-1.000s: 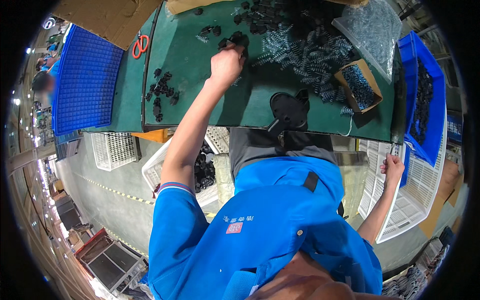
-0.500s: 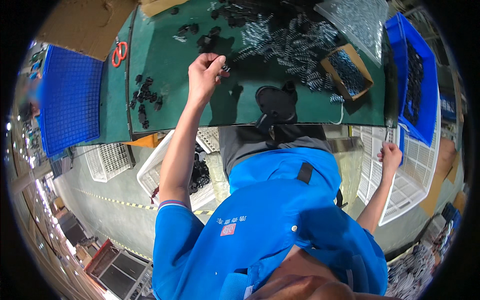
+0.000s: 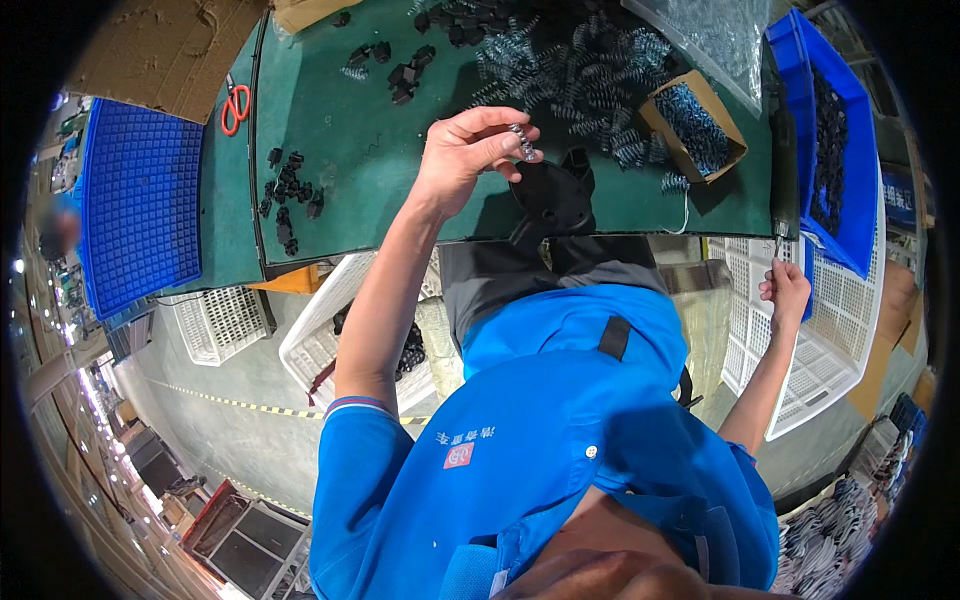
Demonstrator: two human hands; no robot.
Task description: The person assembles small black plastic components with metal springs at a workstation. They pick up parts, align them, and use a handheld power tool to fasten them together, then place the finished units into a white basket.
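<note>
My left hand [image 3: 462, 165] is raised over the green table, thumb and fingers pinching a small shiny coil spring [image 3: 523, 142]. Close beside it, a round black part with side arms [image 3: 556, 198] lies at the table's front edge. My right hand [image 3: 787, 292] is lowered past the table's right corner, with curled fingers at the lower end of a thin metal rod [image 3: 779, 243]; the exact grip is small and partly hidden. A heap of loose coil springs [image 3: 580, 80] spreads across the far side. More springs fill an open cardboard box [image 3: 738, 150].
Small black parts [image 3: 290, 190] lie in clusters on the table [image 3: 350, 215]. Red-handled scissors [image 3: 236, 110] rest at the left. A blue bin [image 3: 862, 190] with dark pieces stands right, near a clear plastic bag [image 3: 715, 45]. Another blue crate [image 3: 140, 200] is far left; white baskets [image 3: 215, 325] stand below.
My left hand has moved right and slightly toward me, bringing the spring near the round black part. My right hand has shifted only slightly.
</note>
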